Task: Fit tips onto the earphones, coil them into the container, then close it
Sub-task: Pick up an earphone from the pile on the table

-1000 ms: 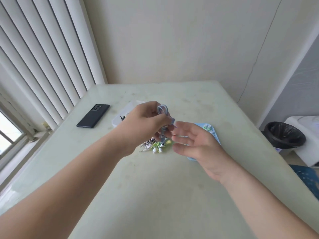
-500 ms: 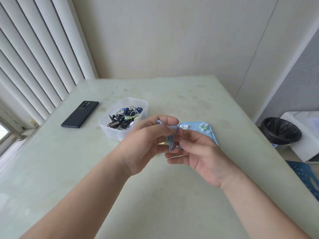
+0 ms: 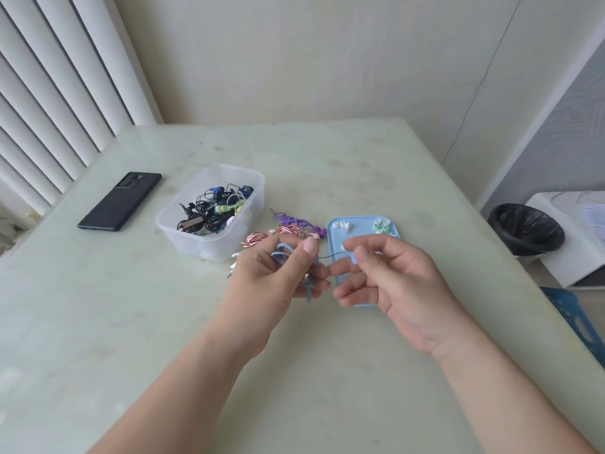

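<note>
My left hand (image 3: 278, 280) grips a coiled light-blue earphone cable (image 3: 284, 253) above the table. My right hand (image 3: 389, 276) pinches a thin dark strand (image 3: 334, 256) that runs from that coil, held taut between the two hands. Behind the hands lie a pink earphone bundle (image 3: 262, 238) and a purple one (image 3: 294, 221) on the table. A clear plastic container (image 3: 214, 239) at the left holds several tangled earphones. A light-blue lid (image 3: 335, 257) lies flat under my right hand with white tips (image 3: 341, 226) and green tips (image 3: 380, 227) on it.
A black phone (image 3: 120, 201) lies at the table's left, near the window blinds. To the right of the table, on the floor, stand a black-lined bin (image 3: 525, 229), a white unit (image 3: 576, 237) and a blue stool (image 3: 576, 317).
The hands have drawn apart, my right hand pulling a thin strand out of the blue coil. The view has shifted so the container, the lid and the loose bundles show fully.
</note>
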A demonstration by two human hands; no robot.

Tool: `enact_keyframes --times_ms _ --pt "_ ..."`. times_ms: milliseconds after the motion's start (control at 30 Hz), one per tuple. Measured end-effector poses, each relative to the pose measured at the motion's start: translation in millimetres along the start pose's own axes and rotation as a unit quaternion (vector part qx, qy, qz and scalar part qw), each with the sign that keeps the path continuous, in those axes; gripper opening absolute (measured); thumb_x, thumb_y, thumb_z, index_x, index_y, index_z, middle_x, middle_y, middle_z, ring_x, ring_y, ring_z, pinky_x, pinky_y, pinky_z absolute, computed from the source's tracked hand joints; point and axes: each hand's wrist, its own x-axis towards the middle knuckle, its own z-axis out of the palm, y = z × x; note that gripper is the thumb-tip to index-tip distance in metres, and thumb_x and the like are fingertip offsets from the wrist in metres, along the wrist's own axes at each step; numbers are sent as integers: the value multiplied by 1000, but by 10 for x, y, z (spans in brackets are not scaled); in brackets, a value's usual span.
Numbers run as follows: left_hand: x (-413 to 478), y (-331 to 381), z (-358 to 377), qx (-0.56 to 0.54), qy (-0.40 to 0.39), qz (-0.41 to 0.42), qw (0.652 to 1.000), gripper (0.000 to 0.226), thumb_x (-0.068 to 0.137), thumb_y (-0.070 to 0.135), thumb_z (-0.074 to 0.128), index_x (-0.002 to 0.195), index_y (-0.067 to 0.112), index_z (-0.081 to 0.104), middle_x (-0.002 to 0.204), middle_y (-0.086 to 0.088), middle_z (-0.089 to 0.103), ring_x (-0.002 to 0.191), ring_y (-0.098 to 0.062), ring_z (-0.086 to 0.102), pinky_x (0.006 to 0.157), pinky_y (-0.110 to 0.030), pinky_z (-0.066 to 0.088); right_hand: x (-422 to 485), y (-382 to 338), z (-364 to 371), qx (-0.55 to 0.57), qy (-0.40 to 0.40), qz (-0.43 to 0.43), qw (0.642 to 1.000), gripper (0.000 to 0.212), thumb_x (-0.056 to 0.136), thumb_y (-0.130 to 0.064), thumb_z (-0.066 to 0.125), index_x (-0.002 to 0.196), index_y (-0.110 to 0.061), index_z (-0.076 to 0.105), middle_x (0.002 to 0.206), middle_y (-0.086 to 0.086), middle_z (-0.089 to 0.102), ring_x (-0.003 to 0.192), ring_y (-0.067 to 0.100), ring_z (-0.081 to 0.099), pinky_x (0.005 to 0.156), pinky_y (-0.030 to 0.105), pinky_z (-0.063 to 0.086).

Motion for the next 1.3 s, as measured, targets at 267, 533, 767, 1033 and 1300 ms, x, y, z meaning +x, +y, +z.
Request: enact_keyframes --times_ms 267,533,767,1033,1300 --pt "-48 -18 -38 -19 -11 36 999 10 88 30 76 80 24 75 81 -2 69 77 -26 67 84 -48 58 8 6 -8 -19 65 10 998 24 85 -34 68 82 -11 76 61 9 48 49 22 41 46 30 36" --pt "-75 13 -36 -13 -9 23 1000 20 88 30 71 79 12 72 76 -7 66 64 -32 66 62 -32 56 3 20 22 29 35 25 999 23 84 -24 66 96 -5 71 66 10 57 51 22 50 48 31 46" --pt "-84 0 -13 -81 -32 -75 993 31 95 28 66 103 -1 70 86 -13 72 66 -28 69 67 -35 61 -10 61 28 -7 -15 15 1000 16 87 -6 65 102 -5 70 70 13 60 56 25 55 53 34 48" --pt "-70 -19 -55 -120 -51 -97 987 20 97 0 65 115 10 67 88 -7 73 76 -22 71 71 -33 59 -64 89 54 -81 -58 -12 995 14 95 2 62 104 -5 70 71 14 61 57 27 56 52 36 47" --pt "-71 -40 -50 -113 -51 -92 988 27 96 1 67 122 10 65 97 -5 79 85 -20 73 75 -30 57 -86 109 79 -191 7 -111 975 13 88 0 74 96 -11 74 78 15 74 58 23 58 53 34 52"
